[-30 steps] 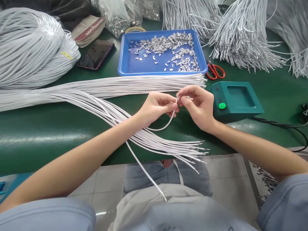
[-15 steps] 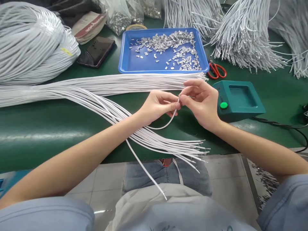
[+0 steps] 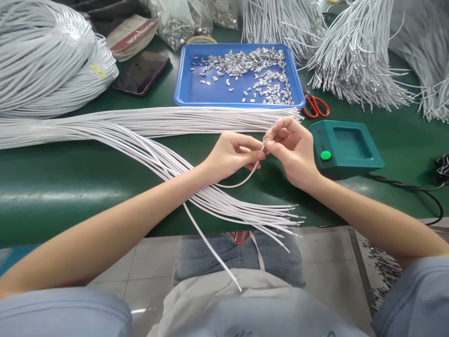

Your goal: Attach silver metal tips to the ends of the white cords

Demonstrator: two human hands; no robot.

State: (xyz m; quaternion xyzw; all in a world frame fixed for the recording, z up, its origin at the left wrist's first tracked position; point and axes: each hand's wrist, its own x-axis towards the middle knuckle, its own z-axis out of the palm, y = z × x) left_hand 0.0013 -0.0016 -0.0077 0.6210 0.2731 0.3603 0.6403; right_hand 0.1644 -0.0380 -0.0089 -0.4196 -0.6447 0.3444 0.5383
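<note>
Between thumb and fingers, my left hand (image 3: 235,154) pinches a white cable (image 3: 250,175) close to its end. My right hand (image 3: 293,150) has its thumb and forefinger closed at that same cable end, where a small shiny bit shows; whether it is a metal terminal or bare wire I cannot tell. A fan of white cables (image 3: 224,204) passes under my left forearm, with stripped ends toward the table's front edge. Behind my hands lies a straight bundle of white cables (image 3: 182,119). One loose cable (image 3: 210,247) hangs over the edge toward my lap.
A blue tray (image 3: 182,96) holds many small metal terminals (image 3: 242,63). Red-handled scissors (image 3: 316,106) lie beside it. Right of my hand stands a green box with a green button (image 3: 325,155). A phone (image 3: 142,72), a large cable coil (image 3: 45,56) and cable bunches (image 3: 358,56) sit farther back.
My right fingers have closed in more around the cable end, the other fingers curling. Both hands stay in nearly the same place; the view has shifted slightly.
</note>
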